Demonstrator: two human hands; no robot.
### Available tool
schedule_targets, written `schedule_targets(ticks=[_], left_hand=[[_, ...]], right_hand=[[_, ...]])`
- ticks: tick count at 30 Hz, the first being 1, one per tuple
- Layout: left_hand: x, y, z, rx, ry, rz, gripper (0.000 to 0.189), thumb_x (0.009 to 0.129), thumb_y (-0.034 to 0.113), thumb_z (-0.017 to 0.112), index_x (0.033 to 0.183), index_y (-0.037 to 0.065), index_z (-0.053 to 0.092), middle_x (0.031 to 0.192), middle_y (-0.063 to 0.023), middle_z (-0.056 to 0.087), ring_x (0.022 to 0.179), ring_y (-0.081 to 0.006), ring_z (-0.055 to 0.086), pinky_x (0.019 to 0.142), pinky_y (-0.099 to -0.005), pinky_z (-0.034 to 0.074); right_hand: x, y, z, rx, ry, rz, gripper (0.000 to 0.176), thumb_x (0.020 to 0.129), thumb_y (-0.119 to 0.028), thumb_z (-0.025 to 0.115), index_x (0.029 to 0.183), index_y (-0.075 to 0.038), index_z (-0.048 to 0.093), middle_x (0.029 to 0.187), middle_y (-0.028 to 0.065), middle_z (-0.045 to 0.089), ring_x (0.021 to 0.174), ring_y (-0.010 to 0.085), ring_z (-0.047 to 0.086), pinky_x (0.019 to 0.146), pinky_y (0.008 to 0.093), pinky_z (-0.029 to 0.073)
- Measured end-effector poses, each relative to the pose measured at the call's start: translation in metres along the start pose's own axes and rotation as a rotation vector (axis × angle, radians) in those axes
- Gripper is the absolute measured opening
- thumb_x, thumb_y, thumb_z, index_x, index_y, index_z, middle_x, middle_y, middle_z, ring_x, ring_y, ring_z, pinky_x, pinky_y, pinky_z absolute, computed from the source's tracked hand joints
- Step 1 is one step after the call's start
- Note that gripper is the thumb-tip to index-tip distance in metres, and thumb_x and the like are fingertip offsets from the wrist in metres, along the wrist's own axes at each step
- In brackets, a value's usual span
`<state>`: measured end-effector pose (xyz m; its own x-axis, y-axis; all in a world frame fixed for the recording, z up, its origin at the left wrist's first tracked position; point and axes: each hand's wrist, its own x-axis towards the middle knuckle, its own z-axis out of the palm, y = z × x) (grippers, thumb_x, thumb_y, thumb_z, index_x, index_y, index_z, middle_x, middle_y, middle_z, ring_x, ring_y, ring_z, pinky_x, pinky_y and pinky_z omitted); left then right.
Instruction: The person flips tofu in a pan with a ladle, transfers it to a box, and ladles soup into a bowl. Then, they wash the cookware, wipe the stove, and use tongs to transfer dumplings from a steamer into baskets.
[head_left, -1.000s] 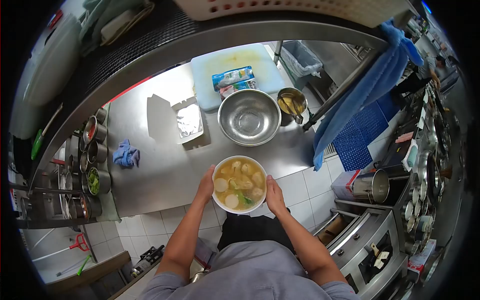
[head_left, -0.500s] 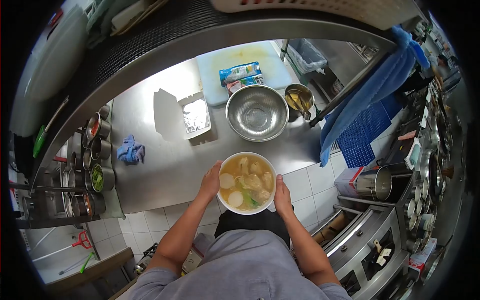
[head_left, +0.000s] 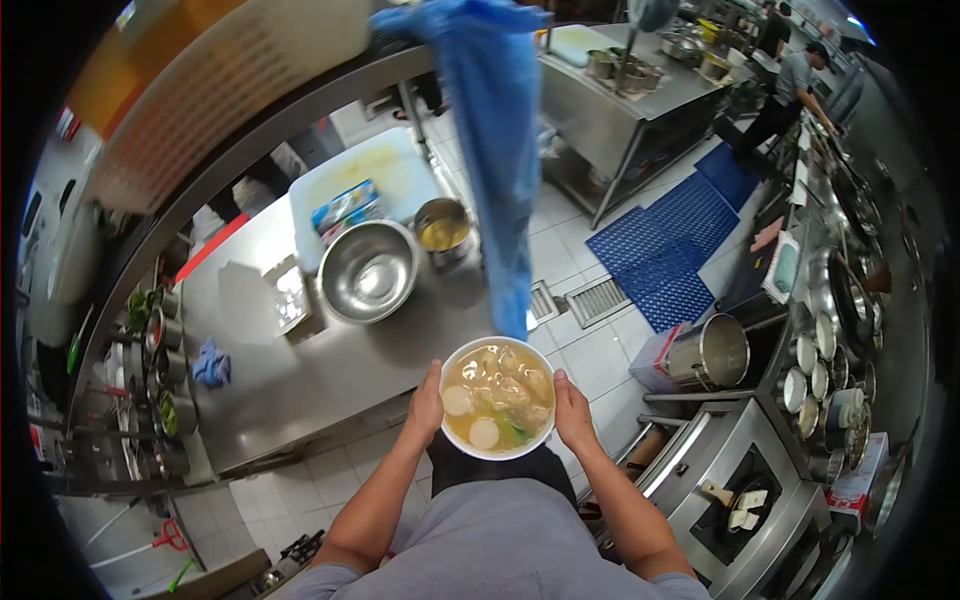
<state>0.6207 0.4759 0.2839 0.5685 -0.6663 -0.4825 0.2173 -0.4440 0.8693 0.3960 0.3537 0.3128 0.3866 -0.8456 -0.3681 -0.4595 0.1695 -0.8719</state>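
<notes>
A white bowl (head_left: 498, 398) of yellowish soup, with pale round slices, several lumpy pieces and some green leaves, is held level in front of my body. My left hand (head_left: 427, 403) grips its left side and my right hand (head_left: 573, 408) its right side. Fingers of both hands go out of sight beneath the bowl. Beyond it, on the steel counter (head_left: 250, 385), are a metal colander (head_left: 369, 271), a pot with yellow contents (head_left: 441, 230), an open box lined with foil (head_left: 288, 297), and a blue packet (head_left: 345, 209) on a cutting board (head_left: 390, 172).
A blue cloth (head_left: 487, 150) hangs from the shelf edge. Blue mats (head_left: 660, 245) lie on the tiled floor. A stove (head_left: 735, 490) with a pan (head_left: 745, 510) stands at the right, near a large pot (head_left: 718, 352). Another person (head_left: 795, 85) works at the back right.
The view has swung to the right, so the counter now sits further left and the person at the back has come into view. Both hands still hold the bowl.
</notes>
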Motion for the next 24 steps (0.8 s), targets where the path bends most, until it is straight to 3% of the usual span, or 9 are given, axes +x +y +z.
schedule_targets(ticks=[5,9,11,14,19,20,24], left_hand=[[0.024,0.01,0.097,-0.018,-0.203,-0.002,0.068,0.101,0.051,0.026,0.124,-0.005,0.057,0.124,-0.0195,0.059,0.114,-0.0233,0.055,0.099,-0.0333,0.039],[0.032,0.071,0.17,0.168,-0.13,0.088,0.071,0.1,0.051,0.025,0.131,-0.008,0.048,0.136,-0.0259,0.049,0.13,-0.0331,0.044,0.108,-0.0355,0.031],[0.077,0.048,0.198,0.184,-0.241,0.033,0.072,0.1,0.053,0.023,0.133,-0.006,0.047,0.137,-0.0271,0.047,0.132,-0.0368,0.04,0.109,-0.0368,0.03],[0.089,0.096,0.237,0.336,-0.233,0.069,0.071,0.099,0.053,0.019,0.13,-0.003,0.051,0.134,-0.0269,0.049,0.128,-0.0395,0.043,0.107,-0.0393,0.032],[0.154,0.132,0.292,0.341,-0.234,0.192,0.066,0.099,0.05,0.02,0.121,0.0,0.057,0.12,-0.0297,0.057,0.117,-0.0438,0.051,0.101,-0.0448,0.038],[0.166,0.14,0.298,0.351,-0.234,0.186,0.066,0.099,0.05,0.02,0.121,-0.001,0.057,0.119,-0.0297,0.057,0.116,-0.0439,0.051,0.1,-0.045,0.038],[0.213,0.189,0.32,0.363,-0.216,0.132,0.066,0.099,0.049,0.02,0.121,-0.002,0.056,0.116,-0.0303,0.059,0.115,-0.0449,0.052,0.1,-0.0459,0.038]], right_hand=[[0.019,0.004,-0.09,-0.034,0.111,0.022,0.06,0.101,-0.045,0.032,0.103,0.005,0.064,0.097,0.0246,0.066,0.095,0.0348,0.063,0.086,0.0398,0.046],[0.047,0.01,-0.146,-0.03,0.211,0.052,0.062,0.101,-0.047,0.032,0.102,0.005,0.065,0.096,0.0255,0.067,0.094,0.0327,0.064,0.085,0.0398,0.046],[0.069,0.019,-0.169,-0.024,0.226,0.085,0.064,0.1,-0.049,0.031,0.101,0.005,0.066,0.096,0.0255,0.067,0.094,0.033,0.064,0.085,0.04,0.046],[0.109,0.049,-0.199,0.003,0.241,0.095,0.067,0.1,-0.05,0.03,0.1,0.006,0.066,0.095,0.0253,0.067,0.094,0.0332,0.064,0.085,0.0404,0.045],[0.175,0.014,-0.241,0.084,0.242,0.096,0.07,0.1,-0.052,0.028,0.103,0.007,0.065,0.096,0.0199,0.068,0.093,0.0266,0.063,0.085,0.0369,0.046],[0.188,0.003,-0.248,0.088,0.232,0.097,0.07,0.101,-0.052,0.028,0.105,0.007,0.065,0.097,0.017,0.068,0.094,0.0224,0.062,0.086,0.0338,0.046],[0.26,-0.007,-0.267,0.15,0.22,0.062,0.069,0.101,-0.052,0.03,0.107,0.007,0.065,0.099,0.0161,0.068,0.094,0.0211,0.062,0.085,0.0328,0.047]])
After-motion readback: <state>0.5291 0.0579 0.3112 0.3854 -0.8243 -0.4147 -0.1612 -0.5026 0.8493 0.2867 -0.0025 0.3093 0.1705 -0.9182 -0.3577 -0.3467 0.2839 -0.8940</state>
